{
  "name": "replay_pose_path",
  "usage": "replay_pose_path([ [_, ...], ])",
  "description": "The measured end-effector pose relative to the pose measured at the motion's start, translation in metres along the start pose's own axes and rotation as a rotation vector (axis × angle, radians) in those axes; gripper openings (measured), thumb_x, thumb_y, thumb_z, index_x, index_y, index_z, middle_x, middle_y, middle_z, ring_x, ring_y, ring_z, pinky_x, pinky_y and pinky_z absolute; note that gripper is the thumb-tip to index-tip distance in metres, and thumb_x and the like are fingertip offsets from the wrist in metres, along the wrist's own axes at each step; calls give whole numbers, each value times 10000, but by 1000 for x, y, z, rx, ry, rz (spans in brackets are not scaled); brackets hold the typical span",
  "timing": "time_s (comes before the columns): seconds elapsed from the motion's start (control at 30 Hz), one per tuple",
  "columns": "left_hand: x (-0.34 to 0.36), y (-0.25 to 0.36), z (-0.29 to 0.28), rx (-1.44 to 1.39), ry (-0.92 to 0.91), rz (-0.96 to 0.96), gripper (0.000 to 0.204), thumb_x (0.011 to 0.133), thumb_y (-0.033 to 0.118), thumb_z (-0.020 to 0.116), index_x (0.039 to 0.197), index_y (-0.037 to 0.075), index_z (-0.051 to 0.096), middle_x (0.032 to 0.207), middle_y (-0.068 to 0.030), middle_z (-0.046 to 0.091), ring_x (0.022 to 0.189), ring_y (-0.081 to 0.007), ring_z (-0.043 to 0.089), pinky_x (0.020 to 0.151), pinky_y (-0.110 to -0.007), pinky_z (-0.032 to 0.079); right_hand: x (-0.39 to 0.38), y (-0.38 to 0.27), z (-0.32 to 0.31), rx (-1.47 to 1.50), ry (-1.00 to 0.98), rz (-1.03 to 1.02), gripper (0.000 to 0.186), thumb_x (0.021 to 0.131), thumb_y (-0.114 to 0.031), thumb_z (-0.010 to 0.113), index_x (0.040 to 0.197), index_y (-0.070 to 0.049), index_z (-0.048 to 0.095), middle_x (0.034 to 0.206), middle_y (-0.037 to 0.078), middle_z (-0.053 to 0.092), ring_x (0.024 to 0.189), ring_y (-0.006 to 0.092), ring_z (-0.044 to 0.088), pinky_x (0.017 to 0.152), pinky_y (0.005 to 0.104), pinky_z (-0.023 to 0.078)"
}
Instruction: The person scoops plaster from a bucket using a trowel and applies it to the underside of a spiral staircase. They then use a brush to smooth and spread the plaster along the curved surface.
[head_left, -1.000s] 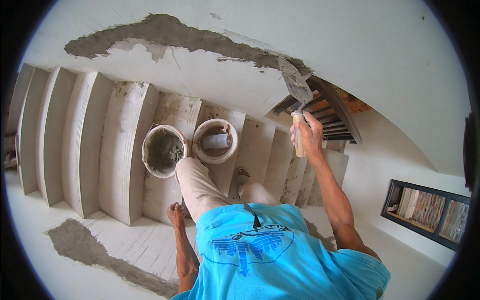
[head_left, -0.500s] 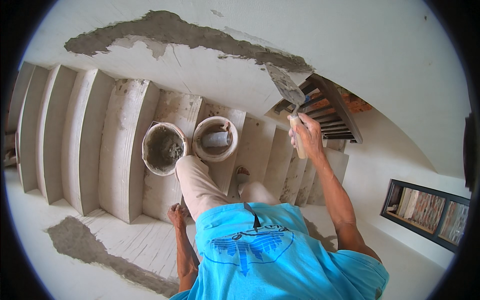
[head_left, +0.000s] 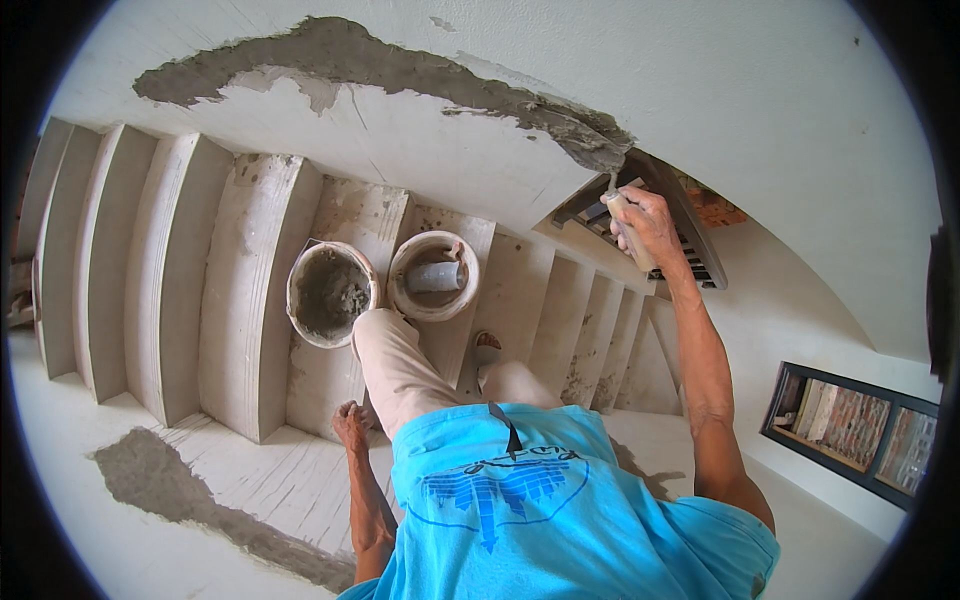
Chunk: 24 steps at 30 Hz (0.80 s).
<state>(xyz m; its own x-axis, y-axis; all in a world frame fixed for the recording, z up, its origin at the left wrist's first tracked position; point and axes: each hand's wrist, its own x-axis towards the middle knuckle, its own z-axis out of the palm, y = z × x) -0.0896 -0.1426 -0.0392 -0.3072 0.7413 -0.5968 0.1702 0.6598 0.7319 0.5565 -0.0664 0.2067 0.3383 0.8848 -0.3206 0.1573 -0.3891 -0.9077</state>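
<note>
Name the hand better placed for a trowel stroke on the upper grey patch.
Likely the right hand: it grips the trowel, which is at the right end of the upper grey patch. The left hand shows no tool and is down near the leg, away from that patch.

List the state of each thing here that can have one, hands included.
Right hand: closed around the trowel's handle
Trowel: blade against the wall, smeared grey
Left hand: lowered, fingers curled, grip unclear
Left bucket: upright, partly filled with grey mix
Right bucket: upright, holding a container
Container: on its side
Upper grey patch: spread along the wall, ragged-edged
</note>
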Motion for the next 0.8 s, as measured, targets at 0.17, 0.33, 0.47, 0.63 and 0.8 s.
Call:
replay_pose_path([
  [0.17, 1, -3, -3, -64, -14, 2, 313, 940, 202, 608, 1121, -53, 593, 884, -113, 629, 675, -181, 622, 545, -304, 541, -21, 14, -14, 47, 18, 32, 382, 859, -202, 537, 1157, 12, 643, 721, 60, 603, 503, 97, 532, 445, 250, 438],
  [0.33, 3, -3, 0, -28, -43, 1, 328, 937, 201, 616, 1128, -62, 573, 852, -102, 617, 652, -175, 607, 535, -295, 530, -38, 19, 12, 98, 71, 1, 373, 864, -196, 546, 1167, 5, 632, 732, 64, 611, 520, 98, 543, 462, 250, 454],
  [0.47, 12, 0, 3, -59, -95, 8, 348, 941, 204, 618, 1143, -77, 581, 861, -120, 637, 673, -193, 637, 546, -297, 540, -21, 12, 64, 201, 104, -93, 282, 866, -167, 554, 1063, 22, 629, 700, 60, 599, 508, 107, 549, 453, 265, 450],
  [0.63, 10, 20, 9, -6, -64, 37, 360, 952, 197, 608, 1173, -87, 588, 913, -151, 663, 714, -207, 669, 565, -305, 551, -5, 9, 80, 241, 154, -110, 215, 864, -163, 555, 966, 17, 613, 663, 53, 585, 493, 113, 549, 436, 280, 433],
  [0.8, 7, 19, 4, 42, -5, -23, 368, 946, 210, 615, 1164, -85, 584, 897, -142, 651, 700, -200, 655, 578, -311, 554, -25, 36, 67, 279, 185, -53, 300, 876, -181, 540, 1097, -1, 634, 699, 56, 595, 516, 106, 549, 460, 266, 458],
])
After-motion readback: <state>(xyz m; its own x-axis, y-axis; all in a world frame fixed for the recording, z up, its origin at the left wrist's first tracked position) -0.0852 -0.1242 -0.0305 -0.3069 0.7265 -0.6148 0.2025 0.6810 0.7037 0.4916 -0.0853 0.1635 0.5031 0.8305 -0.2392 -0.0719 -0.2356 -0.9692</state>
